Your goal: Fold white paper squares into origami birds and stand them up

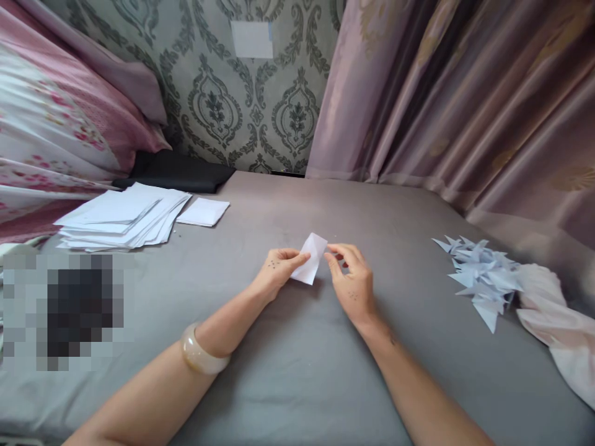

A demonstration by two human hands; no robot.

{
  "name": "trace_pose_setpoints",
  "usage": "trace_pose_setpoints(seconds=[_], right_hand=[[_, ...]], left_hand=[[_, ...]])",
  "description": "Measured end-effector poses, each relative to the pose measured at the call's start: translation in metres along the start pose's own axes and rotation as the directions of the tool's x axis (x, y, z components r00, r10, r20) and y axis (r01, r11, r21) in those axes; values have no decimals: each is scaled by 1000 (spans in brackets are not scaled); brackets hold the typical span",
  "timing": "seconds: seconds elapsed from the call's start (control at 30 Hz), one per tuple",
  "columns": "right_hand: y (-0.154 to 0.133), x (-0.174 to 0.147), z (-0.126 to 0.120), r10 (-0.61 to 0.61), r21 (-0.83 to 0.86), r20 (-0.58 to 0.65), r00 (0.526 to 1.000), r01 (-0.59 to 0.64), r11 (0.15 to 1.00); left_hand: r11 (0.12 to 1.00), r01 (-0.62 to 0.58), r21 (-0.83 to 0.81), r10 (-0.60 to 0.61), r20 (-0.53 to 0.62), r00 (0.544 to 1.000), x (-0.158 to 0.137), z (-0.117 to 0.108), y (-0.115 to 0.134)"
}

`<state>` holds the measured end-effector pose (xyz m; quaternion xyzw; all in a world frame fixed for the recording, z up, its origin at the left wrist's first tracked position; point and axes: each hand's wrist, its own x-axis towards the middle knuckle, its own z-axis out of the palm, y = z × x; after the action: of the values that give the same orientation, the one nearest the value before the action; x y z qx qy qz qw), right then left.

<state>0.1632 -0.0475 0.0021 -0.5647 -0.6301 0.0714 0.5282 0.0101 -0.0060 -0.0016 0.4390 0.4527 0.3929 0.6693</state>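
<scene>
A folded piece of white paper (312, 263) is tilted up over the middle of the grey sheet, with a crease across it. My left hand (277, 267) grips its left side, the thumb on top and the other fingers partly hidden. Close to the paper's upper right edge is my right hand (352, 277), its fingers curled and a small gap between thumb and forefinger. Whether those fingertips touch the paper I cannot tell.
Stacked white sheets (121, 217) lie at the left, beside a smaller stack of paper (203, 212) and a folded black cloth (179, 170). Pointed folded paper pieces (486, 272) are heaped at the right, against a pale cloth (548, 303). Curtains (409, 93) hang behind. A blurred patch covers the lower left.
</scene>
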Motion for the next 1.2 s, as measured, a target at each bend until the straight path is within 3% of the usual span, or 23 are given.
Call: trace_pose_setpoints(seconds=[0.1,0.23,0.4,0.47,0.6,0.67,0.73,0.83,0.93,1.03,1.1,1.2], right_hand=[[-5,-5,8,59,71,135,989,-69,995],[-6,-7,18,241,154,196,951,-272,950],[-7,-6,25,463,343,253,850,-526,779],[-9,-5,26,537,402,228,812,-581,707],[-15,-2,25,664,531,227,712,-662,529],[-17,0,24,690,584,262,675,-680,443],[-16,2,22,704,616,251,665,-671,414],[-13,4,19,713,619,215,668,-658,430],[-11,6,16,704,596,232,671,-670,443],[-7,7,12,676,592,276,683,-675,440],[-2,8,11,664,591,301,685,-680,433],[8,10,12,628,548,359,690,-701,456]], left_hand=[[995,-100,3,100,-76,992,2,-1,0],[982,-173,73,181,-125,975,2,-2,-1],[901,-304,309,352,-111,929,0,0,-7],[783,-420,460,508,-82,857,-2,2,-8],[413,-606,679,767,99,634,-4,6,-11],[282,-647,708,792,208,574,-5,7,-12],[229,-667,709,783,273,559,-7,9,-13],[308,-669,677,753,257,606,-11,12,-10],[573,-580,579,651,109,751,-11,12,-4],[836,-424,348,460,-23,888,-7,8,-1],[922,-348,169,362,-57,931,-3,5,-1],[970,-243,-30,241,-54,969,3,3,-4]])
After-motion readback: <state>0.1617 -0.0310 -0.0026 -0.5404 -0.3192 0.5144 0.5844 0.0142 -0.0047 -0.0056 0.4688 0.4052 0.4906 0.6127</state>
